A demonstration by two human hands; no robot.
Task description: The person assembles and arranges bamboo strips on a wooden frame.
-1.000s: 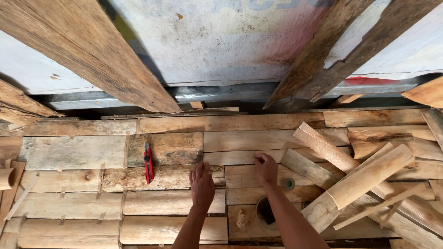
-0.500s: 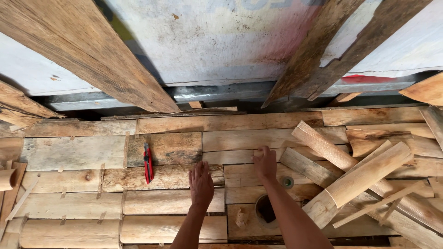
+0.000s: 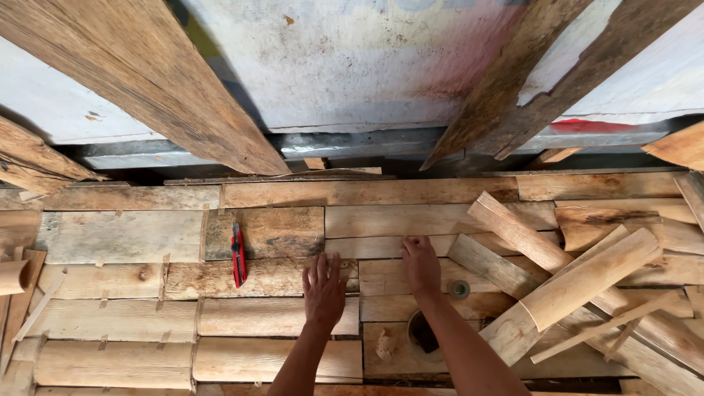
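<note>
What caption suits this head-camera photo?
Both hands, left and right, press flat on wooden slabs beside a red utility knife.

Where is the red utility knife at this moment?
In the head view, the red utility knife lies flat on the wooden slats, left of the left hand and apart from it.

cutter (image 3: 238, 254): red, black | planks (image 3: 271, 315): tan, grey-stained | tape roll (image 3: 460, 288): grey-green | wall sheet (image 3: 352, 66): whitish, mottled
</note>
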